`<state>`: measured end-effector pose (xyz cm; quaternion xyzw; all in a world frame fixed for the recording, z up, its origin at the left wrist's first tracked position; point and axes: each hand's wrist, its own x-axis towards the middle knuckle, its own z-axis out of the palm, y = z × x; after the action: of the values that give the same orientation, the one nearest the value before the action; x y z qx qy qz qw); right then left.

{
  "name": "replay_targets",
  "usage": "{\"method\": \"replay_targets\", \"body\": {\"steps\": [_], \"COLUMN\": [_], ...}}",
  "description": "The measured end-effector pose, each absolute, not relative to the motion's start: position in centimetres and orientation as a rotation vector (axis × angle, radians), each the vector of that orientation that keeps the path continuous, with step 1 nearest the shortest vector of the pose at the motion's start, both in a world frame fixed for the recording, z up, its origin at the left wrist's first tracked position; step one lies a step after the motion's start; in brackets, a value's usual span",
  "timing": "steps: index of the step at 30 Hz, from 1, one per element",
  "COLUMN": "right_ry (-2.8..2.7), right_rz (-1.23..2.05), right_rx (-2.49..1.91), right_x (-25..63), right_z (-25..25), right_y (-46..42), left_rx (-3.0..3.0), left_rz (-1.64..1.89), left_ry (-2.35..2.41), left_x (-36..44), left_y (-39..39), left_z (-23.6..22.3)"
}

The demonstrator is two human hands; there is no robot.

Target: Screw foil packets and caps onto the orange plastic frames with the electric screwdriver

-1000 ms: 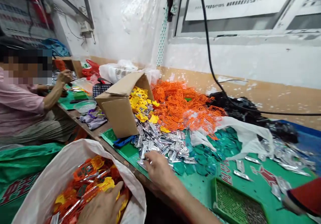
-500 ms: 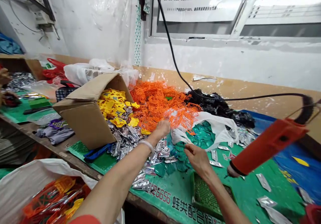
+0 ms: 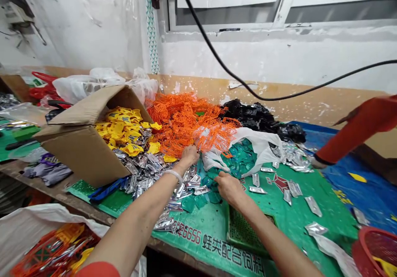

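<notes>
My left hand (image 3: 189,155) is at the meeting point of a tangle of orange plastic mesh (image 3: 186,122) and loose silver sachets (image 3: 145,169), and a white bangle (image 3: 171,175) circles its wrist. My right hand (image 3: 229,189) rests on a heap of teal pieces (image 3: 242,157), beside a white plastic bag (image 3: 260,142). Both hands have their fingers bunched, so I cannot tell whether they hold anything. Yellow packets (image 3: 124,132) spill from a tipped cardboard box (image 3: 83,153).
A green printed mat (image 3: 297,202) covers the bench, with a green mesh tray (image 3: 248,231) near my right forearm. An orange-red tool (image 3: 356,130) hangs over a blue sheet (image 3: 347,165). A white sack (image 3: 40,231) of orange and yellow pieces sits at lower left, and a red basket (image 3: 375,248) at lower right.
My view has turned further right. My right hand has moved up onto the teal pieces, and my left hand stays near the mesh edge. The orange-red tool has swung up and right.
</notes>
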<state>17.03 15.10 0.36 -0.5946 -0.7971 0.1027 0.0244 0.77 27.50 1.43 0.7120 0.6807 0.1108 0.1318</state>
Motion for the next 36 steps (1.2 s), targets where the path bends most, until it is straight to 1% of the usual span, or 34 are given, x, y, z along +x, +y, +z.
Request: {"method": "replay_targets", "body": {"steps": [7, 14, 19, 22, 25, 27, 31, 36], "right_ry": [-2.64, -2.549, -2.15, -1.857, -1.601, -1.456, -1.256, -1.183], "right_rz": [0.198, 0.315, 0.578, 0.852, 1.131, 1.248, 1.38, 1.515], "right_rx": [-1.787, -1.745, -1.742, -1.684, -1.523, -1.365, -1.088, -0.989], "right_x": [16.1, 16.1, 16.9, 17.5, 17.7, 17.4, 16.2, 15.5], "right_z": [0.2, -0.1, 0.3, 1.1, 2.3, 3.3, 4.8, 4.9], "right_y": [16.6, 16.6, 16.2, 15.8, 14.5, 13.1, 9.9, 7.3], "left_rx": [2.002, 1.737, 1.41, 1.188, 0.98, 0.855, 0.645, 0.506], "left_rz": [0.427, 0.673, 0.893, 0.991, 1.023, 1.034, 1.047, 1.068], "left_ry": [2.006, 1.922, 1.694, 1.463, 1.208, 1.068, 0.884, 0.776], "left_x": [1.2, 0.8, -1.5, -3.1, -4.0, -4.0, -2.9, -2.2], "left_y": [26.9, 26.7, 25.4, 23.1, 19.5, 16.6, 10.9, 6.3], "left_z": [0.8, 2.4, 5.1, 6.5, 7.2, 7.0, 5.6, 4.1]}}
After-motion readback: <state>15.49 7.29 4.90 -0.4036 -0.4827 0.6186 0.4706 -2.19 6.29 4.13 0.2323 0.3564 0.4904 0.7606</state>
